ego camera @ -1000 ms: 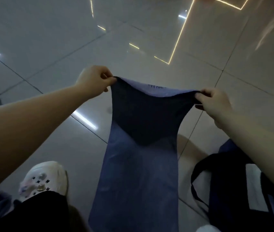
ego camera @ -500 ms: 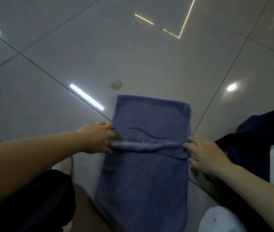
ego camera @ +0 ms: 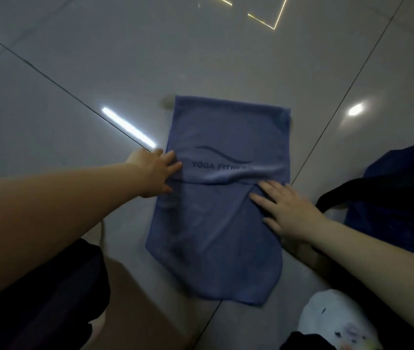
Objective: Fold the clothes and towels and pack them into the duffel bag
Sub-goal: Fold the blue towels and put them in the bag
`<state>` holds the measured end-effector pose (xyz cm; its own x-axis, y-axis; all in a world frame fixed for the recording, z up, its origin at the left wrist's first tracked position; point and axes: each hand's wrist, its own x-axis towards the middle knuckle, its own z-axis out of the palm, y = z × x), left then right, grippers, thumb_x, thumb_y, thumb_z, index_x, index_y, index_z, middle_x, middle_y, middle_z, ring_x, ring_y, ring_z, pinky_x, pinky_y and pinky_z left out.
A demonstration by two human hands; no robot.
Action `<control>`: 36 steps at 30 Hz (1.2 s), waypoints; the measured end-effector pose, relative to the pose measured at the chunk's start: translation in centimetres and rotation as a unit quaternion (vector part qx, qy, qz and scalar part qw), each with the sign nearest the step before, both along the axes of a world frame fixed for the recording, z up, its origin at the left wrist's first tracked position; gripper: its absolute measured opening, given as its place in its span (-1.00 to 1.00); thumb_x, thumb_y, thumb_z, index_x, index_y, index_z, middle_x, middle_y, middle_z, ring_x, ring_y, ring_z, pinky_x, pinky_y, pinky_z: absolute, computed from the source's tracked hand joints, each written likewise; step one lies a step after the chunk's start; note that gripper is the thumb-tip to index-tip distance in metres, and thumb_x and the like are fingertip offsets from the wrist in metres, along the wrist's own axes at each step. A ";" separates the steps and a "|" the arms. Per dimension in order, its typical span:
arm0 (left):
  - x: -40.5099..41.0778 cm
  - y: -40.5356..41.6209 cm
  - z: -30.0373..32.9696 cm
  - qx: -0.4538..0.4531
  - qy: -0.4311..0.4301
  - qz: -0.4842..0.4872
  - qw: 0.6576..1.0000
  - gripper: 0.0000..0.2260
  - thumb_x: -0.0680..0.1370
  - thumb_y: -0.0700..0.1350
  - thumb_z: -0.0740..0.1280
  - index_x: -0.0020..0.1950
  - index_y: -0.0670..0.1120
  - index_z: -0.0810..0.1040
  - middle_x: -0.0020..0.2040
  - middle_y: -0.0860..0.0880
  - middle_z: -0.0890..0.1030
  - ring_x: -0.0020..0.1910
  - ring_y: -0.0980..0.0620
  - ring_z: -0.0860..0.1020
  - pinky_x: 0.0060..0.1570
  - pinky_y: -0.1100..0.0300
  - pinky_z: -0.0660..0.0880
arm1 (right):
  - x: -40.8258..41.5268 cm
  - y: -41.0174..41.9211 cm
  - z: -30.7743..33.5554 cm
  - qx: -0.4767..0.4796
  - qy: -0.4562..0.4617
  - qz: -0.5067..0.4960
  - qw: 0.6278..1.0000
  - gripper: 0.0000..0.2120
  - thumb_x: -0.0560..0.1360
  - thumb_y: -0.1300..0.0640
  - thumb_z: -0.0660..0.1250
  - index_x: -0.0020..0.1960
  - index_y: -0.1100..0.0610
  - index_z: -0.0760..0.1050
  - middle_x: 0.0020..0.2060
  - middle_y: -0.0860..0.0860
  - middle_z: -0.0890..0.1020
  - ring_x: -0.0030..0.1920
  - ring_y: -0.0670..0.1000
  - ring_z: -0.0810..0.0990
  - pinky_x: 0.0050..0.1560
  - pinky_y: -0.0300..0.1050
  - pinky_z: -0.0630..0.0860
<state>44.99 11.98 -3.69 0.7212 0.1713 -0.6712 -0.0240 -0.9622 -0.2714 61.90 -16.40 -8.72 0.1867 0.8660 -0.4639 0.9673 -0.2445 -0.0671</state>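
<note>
Towel now lowered onto the floor, first fold laid — left hand and right hand spread flat, smoothing; duffel bag awaits.

left hand flat, right hand flat

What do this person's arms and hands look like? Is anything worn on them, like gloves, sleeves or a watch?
Both arms are bare from the frame edge to the wrist, with no sleeve in view. The left hand and right hand wear no gloves, and no watch, bracelet or ring shows. The fingers are bare too; the dim picture is too soft to judge the nails.
</note>
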 end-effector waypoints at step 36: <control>-8.0 -4.1 -2.1 -0.251 0.043 0.462 0.850 -0.74 0.55 -0.10 0.25 -0.34 -0.10 0.49 -0.18 -0.12 0.67 -0.41 0.00 0.56 -0.42 0.29 0.41 | -5.1 -1.8 1.2 0.092 0.001 0.090 0.992 -0.36 0.32 -0.35 0.19 0.22 0.06 0.38 0.20 0.16 0.53 0.14 0.19 0.55 0.05 0.17 0.50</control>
<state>37.01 7.92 -5.75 0.3792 0.3129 -0.8708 0.8049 -0.5758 0.1436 56.84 -18.16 -7.47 0.0213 0.9554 -0.2947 0.9939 -0.0521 -0.0972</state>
